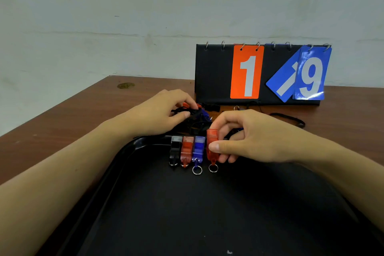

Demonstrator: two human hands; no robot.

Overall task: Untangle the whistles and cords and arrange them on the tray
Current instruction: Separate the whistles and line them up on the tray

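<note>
Care is needed: the red whistle [212, 147], pinched by the right hand [249, 137], should be lowered at the row's three o'clock end on the tray [133, 147]. Tangled cords [193, 113] are gripped by the left hand [166, 110].

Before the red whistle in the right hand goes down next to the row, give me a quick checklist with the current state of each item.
1. Right hand pinches the translucent red plastic whistle: ok.
2. Row on the black plastic tray reads black whistle, red whistle in the row, blue whistle, side by side: ok.
3. Bare tray space right of the blue whistle: ok.
4. Held whistle's metal key ring free of cord: ok.
5. Left hand holds the tangled black cords behind the tray: ok.
6. Remaining whistles untangled: not ok.
</note>
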